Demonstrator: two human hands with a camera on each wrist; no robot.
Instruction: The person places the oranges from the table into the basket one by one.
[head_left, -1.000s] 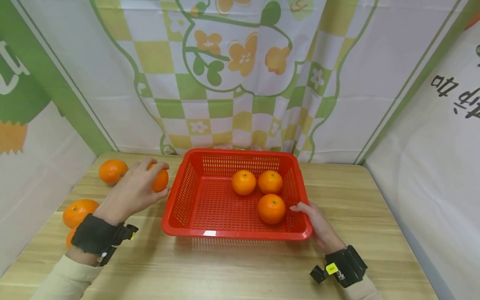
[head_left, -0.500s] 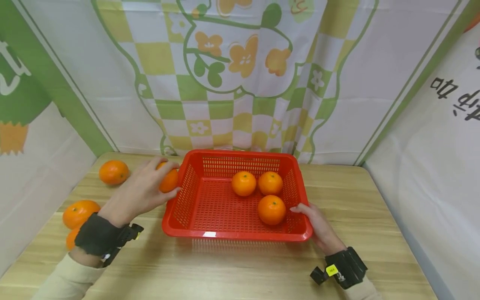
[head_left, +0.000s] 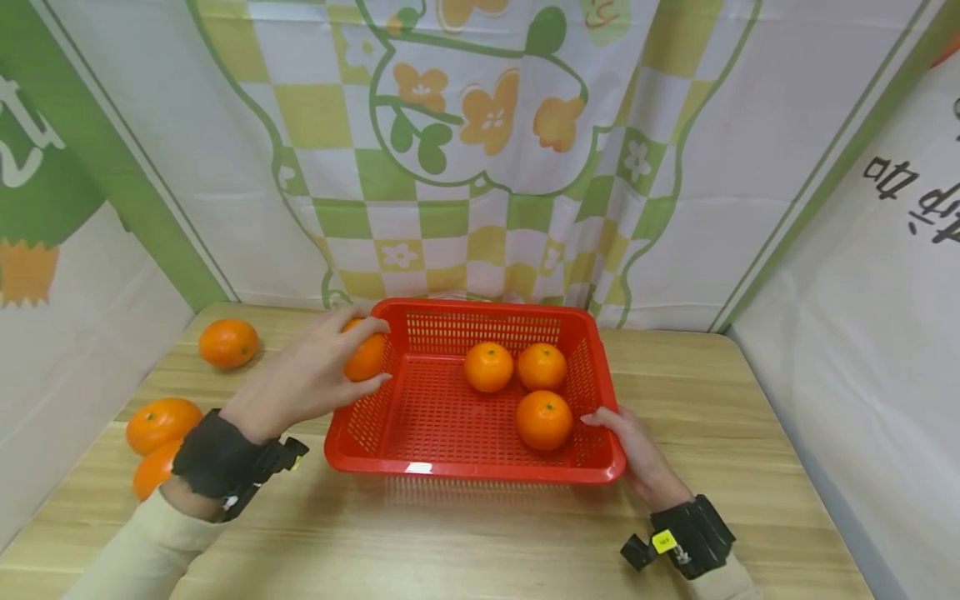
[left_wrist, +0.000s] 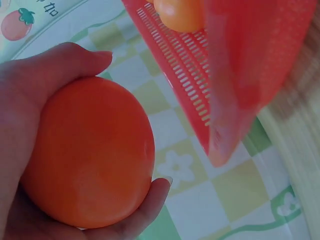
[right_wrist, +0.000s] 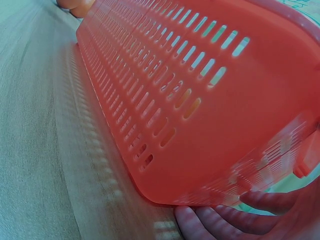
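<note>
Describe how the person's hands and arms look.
The left hand and right hand wear no gloves. The left sleeve and right sleeve are pale cream. A black left wristband and black right wristband each carry a small black block; a yellow label shows clearly on the right one.

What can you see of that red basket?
The red basket looks plastic: rectangular, open-topped, with a rim, slotted walls and a gridded floor. It sits on the wood-grained table, three oranges inside. The right hand grips its right side, thumb inside; the left hand holds another orange above its left wall.
</note>
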